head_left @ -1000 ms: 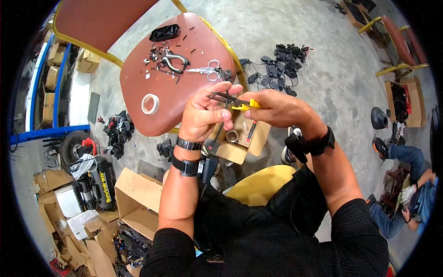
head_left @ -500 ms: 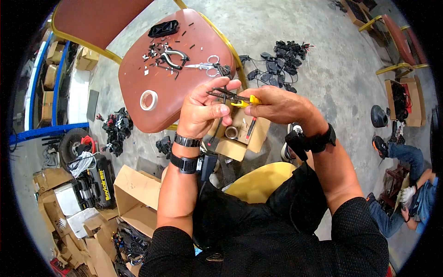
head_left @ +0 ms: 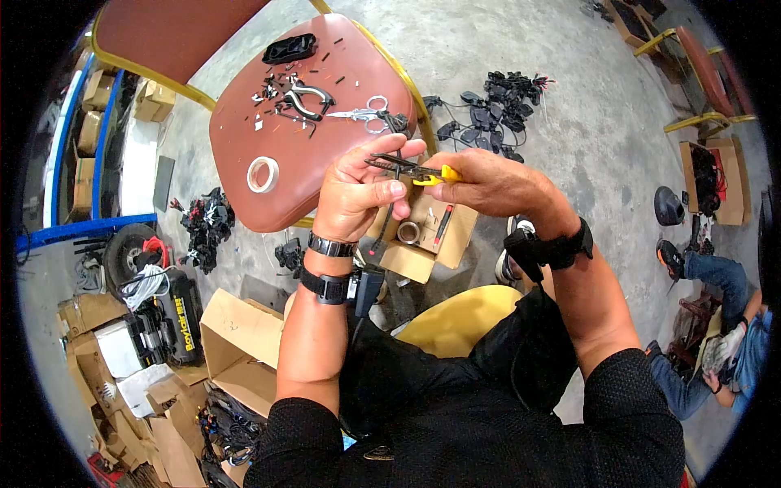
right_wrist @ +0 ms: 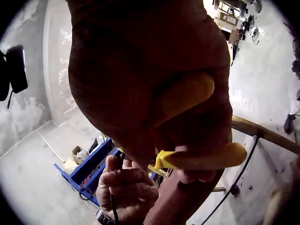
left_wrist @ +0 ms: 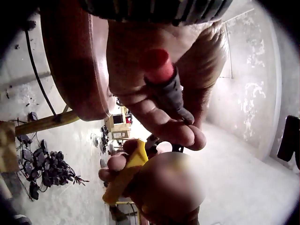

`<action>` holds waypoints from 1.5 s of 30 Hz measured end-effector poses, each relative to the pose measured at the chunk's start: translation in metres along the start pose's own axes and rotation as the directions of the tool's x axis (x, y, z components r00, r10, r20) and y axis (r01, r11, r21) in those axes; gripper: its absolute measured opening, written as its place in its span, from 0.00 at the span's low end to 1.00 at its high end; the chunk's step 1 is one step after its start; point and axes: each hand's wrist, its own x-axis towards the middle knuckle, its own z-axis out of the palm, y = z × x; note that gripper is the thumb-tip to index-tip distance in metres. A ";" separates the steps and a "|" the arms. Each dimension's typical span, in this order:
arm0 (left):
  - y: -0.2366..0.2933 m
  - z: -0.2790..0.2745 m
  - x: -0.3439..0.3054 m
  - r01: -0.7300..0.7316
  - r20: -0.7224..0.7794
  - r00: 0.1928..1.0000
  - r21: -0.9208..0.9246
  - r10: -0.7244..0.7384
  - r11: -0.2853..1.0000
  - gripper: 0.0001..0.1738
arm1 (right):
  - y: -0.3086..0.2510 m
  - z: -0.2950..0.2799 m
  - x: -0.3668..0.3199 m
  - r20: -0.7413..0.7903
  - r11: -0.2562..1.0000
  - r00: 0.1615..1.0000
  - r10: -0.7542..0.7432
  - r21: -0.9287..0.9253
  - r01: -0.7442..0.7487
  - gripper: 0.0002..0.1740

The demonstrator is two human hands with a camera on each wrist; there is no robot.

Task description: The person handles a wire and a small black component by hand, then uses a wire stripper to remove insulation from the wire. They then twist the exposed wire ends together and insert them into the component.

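Note:
My left hand pinches a thin black cable between thumb and fingers, palm turned up. The cable's lower end hangs below the hand and carries a red tip, large in the left wrist view. My right hand grips wire strippers by their yellow handles. Their dark, ridged jaws point left and cross the cable at the left fingertips. In the right wrist view the handles stand apart within the right palm. The left fingers partly hide the cable where it passes through them.
A brown chair seat ahead bears scissors, black-handled pliers, a white tape roll and scraps. Below the hands is an open cardboard box. Black cable parts lie on the floor; another person is at right.
Both hands have shifted very slightly with the head view; the cable and wire strippers keep nearly the same pose. The other person's gloved hand has moved a little.

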 end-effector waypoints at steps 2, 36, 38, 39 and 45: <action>0.000 -0.001 0.000 0.002 0.002 1.000 0.001 -0.002 1.000 0.34 | 0.003 0.003 0.001 -0.048 0.999 0.999 -0.023 -0.029 0.022 0.16; 0.019 -0.023 0.007 -0.252 -0.356 0.852 0.361 0.383 0.898 0.27 | 0.006 -0.014 0.085 -0.508 0.963 0.822 -0.259 -0.197 0.182 0.27; 0.018 -0.028 0.007 -0.238 -0.372 0.855 0.336 0.361 0.911 0.27 | 0.004 -0.012 0.096 -0.533 0.957 0.803 -0.268 -0.241 0.159 0.28; 0.019 -0.031 0.006 -0.231 -0.380 0.857 0.322 0.349 0.918 0.26 | 0.002 -0.013 0.103 -0.535 0.956 0.804 -0.261 -0.258 0.139 0.29; 0.029 -0.044 0.003 -0.153 -0.393 0.872 0.347 0.291 0.925 0.28 | 0.000 -0.018 0.140 -0.539 0.893 0.771 -0.338 -0.443 0.081 0.30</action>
